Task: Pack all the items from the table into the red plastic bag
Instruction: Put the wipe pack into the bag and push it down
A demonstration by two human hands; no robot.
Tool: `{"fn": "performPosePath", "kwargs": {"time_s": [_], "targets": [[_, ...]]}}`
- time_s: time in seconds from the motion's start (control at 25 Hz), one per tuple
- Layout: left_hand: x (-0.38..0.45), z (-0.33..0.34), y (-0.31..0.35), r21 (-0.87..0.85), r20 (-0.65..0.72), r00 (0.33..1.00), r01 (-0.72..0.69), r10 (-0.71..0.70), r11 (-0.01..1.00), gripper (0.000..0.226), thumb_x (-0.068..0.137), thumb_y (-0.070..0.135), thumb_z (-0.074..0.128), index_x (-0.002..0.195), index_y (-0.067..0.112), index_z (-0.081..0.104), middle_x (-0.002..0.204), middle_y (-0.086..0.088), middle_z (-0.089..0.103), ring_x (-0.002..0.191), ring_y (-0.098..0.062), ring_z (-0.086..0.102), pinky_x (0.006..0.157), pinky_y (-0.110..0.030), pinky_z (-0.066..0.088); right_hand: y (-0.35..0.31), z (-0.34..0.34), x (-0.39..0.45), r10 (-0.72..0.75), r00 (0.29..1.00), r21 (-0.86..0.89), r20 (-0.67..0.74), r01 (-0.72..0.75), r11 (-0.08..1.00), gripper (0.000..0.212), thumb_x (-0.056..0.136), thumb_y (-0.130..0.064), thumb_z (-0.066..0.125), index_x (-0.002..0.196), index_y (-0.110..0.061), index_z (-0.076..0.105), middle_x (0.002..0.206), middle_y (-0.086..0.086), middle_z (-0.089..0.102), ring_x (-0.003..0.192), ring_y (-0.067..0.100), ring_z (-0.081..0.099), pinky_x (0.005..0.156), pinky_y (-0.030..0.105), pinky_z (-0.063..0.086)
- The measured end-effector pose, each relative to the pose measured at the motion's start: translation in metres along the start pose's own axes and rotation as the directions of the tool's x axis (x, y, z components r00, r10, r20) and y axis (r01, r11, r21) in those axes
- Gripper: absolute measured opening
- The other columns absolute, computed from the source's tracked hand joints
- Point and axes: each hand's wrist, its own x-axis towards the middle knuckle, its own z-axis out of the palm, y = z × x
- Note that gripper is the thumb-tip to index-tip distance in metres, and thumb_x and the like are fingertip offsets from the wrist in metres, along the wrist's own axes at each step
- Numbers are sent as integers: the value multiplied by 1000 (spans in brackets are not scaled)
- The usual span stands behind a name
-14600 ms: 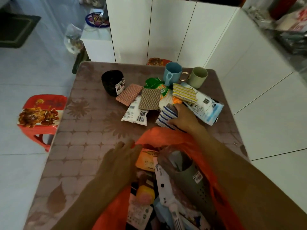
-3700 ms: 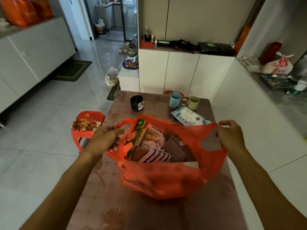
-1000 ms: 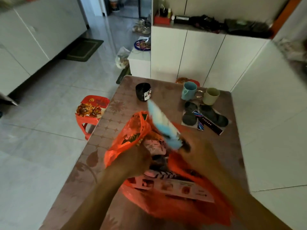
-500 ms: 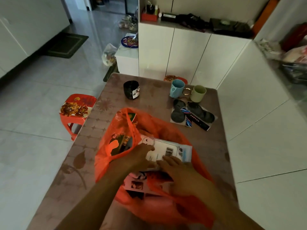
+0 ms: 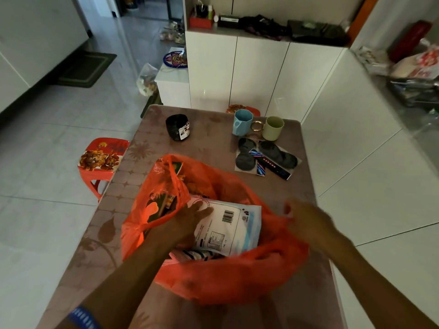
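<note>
Red plastic bag [image 5: 213,276] — left hand [image 5: 187,224] presses the white packet [image 5: 228,226] flat inside, fingers straight; right hand [image 5: 306,222] is blurry — can't tell its grip.

The right hand [image 5: 306,224] is motion-blurred, so its grip on the red plastic bag [image 5: 228,279] is unclear. The white packet [image 5: 228,227] hides most of the bag's contents. Label print is too small to read. The bottom edge crops both forearms.
</note>
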Motion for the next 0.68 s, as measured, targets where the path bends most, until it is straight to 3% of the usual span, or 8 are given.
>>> {"fn": "performPosePath", "kwargs": {"time_s": [0.12, 0.2, 0.28, 0.36, 0.44, 0.48, 0.56, 0.68], "targets": [[-5, 4, 0, 79, -69, 997, -16, 21, 997, 89, 85, 27, 64, 151, 32, 4, 161, -4, 4, 141, -35, 19, 114, -44, 23, 47, -43, -2, 300, 886, 146, -353, -265, 953, 24, 84, -16, 65, 105, -17, 54, 81, 2, 59, 63, 19, 51, 53, 27, 34], [-2, 2, 3, -71, -59, 998, -16, 12, 997, 83, 86, 24, 64, 151, 29, 12, 160, -6, 11, 141, -32, 21, 114, -41, 22, 55, -48, -4, 252, 891, 142, -378, -213, 967, 26, 84, -20, 67, 107, -20, 55, 87, 1, 62, 66, 18, 52, 55, 27, 36], [8, -3, 1, -208, -67, 997, -36, 22, 977, 76, 86, 24, 65, 149, 24, 24, 158, -6, 18, 141, -28, 22, 113, -36, 23, 22, -35, -3, -74, 949, 188, -306, 137, 972, 20, 89, -26, 64, 105, -33, 54, 92, -10, 62, 76, 8, 58, 58, 23, 42], [17, -7, 1, -208, -147, 988, -75, 45, 975, 68, 81, 36, 68, 140, 23, 37, 152, -3, 31, 134, -23, 33, 108, -34, 31, -21, -4, 0, -379, 921, 137, -89, 388, 911, 35, 90, -26, 64, 119, -40, 49, 116, -10, 62, 98, 7, 60, 77, 23, 51], [23, -7, 6, -307, -247, 969, -72, -6, 949, 64, 78, 49, 68, 132, 26, 42, 142, 1, 44, 124, -18, 44, 98, -33, 40, -42, 33, 14, -373, 922, -155, 102, 385, 910, 67, 88, -27, 66, 143, -36, 31, 146, -1, 44, 127, 23, 48, 102, 43, 44], [26, -4, 7, -324, -247, 969, -57, -26, 944, 73, 74, 54, 69, 134, 28, 38, 142, 2, 44, 125, -19, 43, 99, -36, 39, -40, 45, 24, -300, 950, -305, 83, 311, 900, 70, 89, -28, 64, 148, -31, 25, 149, 4, 39, 132, 29, 43, 106, 48, 39], [31, 5, 10, -223, -205, 979, -42, -5, 974, 95, 65, 57, 73, 142, 31, 25, 149, 3, 36, 133, -26, 32, 108, -48, 30, -21, 47, 40, -217, 973, -370, -84, 172, 913, 45, 96, -26, 54, 139, -21, 41, 137, 8, 52, 119, 27, 55, 98, 39, 46], [35, 11, 10, -153, -165, 986, -25, 0, 988, 112, 56, 53, 80, 146, 30, 17, 153, 1, 30, 138, -31, 22, 112, -47, 22, 16, 25, 47, -143, 986, -131, -85, 131, 983, 14, 96, -21, 53, 107, -18, 61, 96, 2, 65, 89, 20, 63, 66, 24, 42]]}}
